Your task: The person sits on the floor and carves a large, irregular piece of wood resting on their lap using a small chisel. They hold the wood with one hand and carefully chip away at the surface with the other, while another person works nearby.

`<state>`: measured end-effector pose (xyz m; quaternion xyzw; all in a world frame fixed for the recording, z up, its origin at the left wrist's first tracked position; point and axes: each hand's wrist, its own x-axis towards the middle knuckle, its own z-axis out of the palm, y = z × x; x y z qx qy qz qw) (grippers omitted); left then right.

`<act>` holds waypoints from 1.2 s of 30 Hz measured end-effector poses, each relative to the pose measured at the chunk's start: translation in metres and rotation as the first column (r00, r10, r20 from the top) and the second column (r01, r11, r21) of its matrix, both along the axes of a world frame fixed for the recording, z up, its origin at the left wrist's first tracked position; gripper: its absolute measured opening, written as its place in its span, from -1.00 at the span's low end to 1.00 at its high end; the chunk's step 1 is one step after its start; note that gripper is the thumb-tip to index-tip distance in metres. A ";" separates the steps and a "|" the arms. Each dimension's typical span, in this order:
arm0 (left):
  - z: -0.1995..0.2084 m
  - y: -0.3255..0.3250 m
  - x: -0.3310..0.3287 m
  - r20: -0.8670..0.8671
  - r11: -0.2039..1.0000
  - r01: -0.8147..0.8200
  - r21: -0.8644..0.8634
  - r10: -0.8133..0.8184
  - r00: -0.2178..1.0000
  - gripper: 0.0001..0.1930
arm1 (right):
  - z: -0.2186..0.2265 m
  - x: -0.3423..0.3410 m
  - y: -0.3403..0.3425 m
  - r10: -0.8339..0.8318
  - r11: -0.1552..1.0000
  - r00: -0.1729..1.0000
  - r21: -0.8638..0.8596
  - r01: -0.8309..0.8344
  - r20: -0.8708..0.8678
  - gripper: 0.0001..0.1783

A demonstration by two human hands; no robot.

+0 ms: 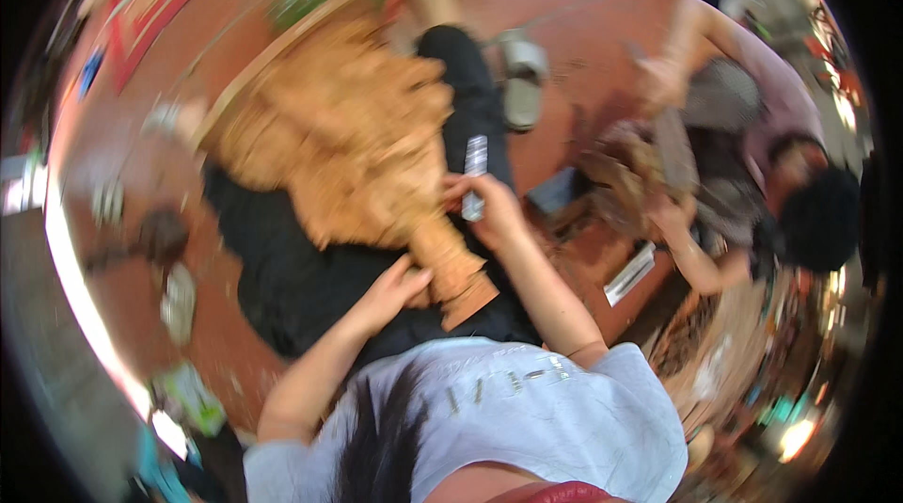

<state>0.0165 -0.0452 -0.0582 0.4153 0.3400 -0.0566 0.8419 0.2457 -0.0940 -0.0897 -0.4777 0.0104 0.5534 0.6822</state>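
A large light-brown wood carving [343,117] with a rough, lumpy surface lies across my lap. Its narrow, stepped end [450,270] points toward my body. My left hand [393,288] grips the side of this narrow end, fingers partly tucked against the wood. Just right of the carving, my right hand [494,211] is closed around a slim silvery-white tool [475,174] with a patterned surface. Motion blur hides its exact kind. The tool stands close to the carving's right edge; whether they touch I cannot tell.
At right, another person [790,127] bends over a dark wooden piece [616,178], holding it with bare hands. A grey slipper [522,79] rests on the red floor beyond my leg. A wooden mallet-like thing [160,235] and a pale shoe [177,303] lie at left.
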 end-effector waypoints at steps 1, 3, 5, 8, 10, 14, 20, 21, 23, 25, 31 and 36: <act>0.017 0.006 0.000 0.040 0.996 0.034 0.083 -0.037 0.999 -0.55 | 0.004 0.001 -0.001 0.067 0.997 0.994 -0.054 -0.063 0.086 -0.70; 0.018 0.023 -0.013 0.015 0.951 0.164 0.263 -0.174 0.985 -0.74 | 0.010 0.003 0.007 0.127 0.990 0.985 0.046 -0.133 0.113 -0.69; 0.046 0.040 -0.001 0.035 0.947 0.158 0.278 -0.175 0.984 -0.81 | 0.018 0.006 0.021 0.155 0.988 0.985 0.008 -0.156 0.068 -0.66; 0.083 0.056 0.032 0.297 0.965 -0.037 0.259 -0.043 0.954 -0.84 | 0.037 0.004 0.050 0.185 0.965 0.976 0.169 -0.202 0.113 -0.68; 0.120 0.056 0.067 0.518 0.932 -0.124 0.340 -0.076 0.852 -0.77 | 0.040 -0.003 0.063 0.286 0.926 0.952 0.226 -0.303 0.106 -0.67; 0.201 0.064 0.101 0.786 0.934 -0.178 0.310 -0.147 0.601 -0.48 | 0.020 -0.019 0.069 0.373 0.912 0.851 0.025 -0.411 0.371 -0.70; 0.242 0.049 0.100 0.975 0.945 -0.299 0.135 -0.073 0.211 -0.62 | 0.025 -0.028 0.069 0.296 0.938 0.891 0.073 -0.339 0.344 -0.72; 0.243 0.043 0.097 0.984 0.933 -0.344 0.109 -0.051 0.174 -0.65 | 0.038 -0.029 0.072 0.330 0.934 0.897 0.033 -0.355 0.293 -0.71; 0.243 0.034 0.092 0.994 0.910 -0.410 0.057 -0.013 0.108 -0.69 | 0.037 -0.027 0.073 0.294 0.939 0.920 0.099 -0.328 0.260 -0.68; 0.238 0.033 0.089 0.998 0.883 -0.468 0.010 0.023 0.065 -0.74 | 0.035 -0.022 0.071 0.264 0.947 0.939 0.123 -0.296 0.221 -0.65; 0.240 0.032 0.067 0.994 0.768 -0.634 -0.093 0.107 -0.017 -0.85 | 0.044 -0.001 0.035 0.292 0.953 0.905 -0.012 -0.303 0.310 -0.62; 0.230 0.035 0.056 0.972 0.608 -0.764 -0.218 0.205 -0.114 -0.85 | 0.072 -0.007 -0.010 0.187 0.982 0.778 -0.094 -0.163 0.599 -0.78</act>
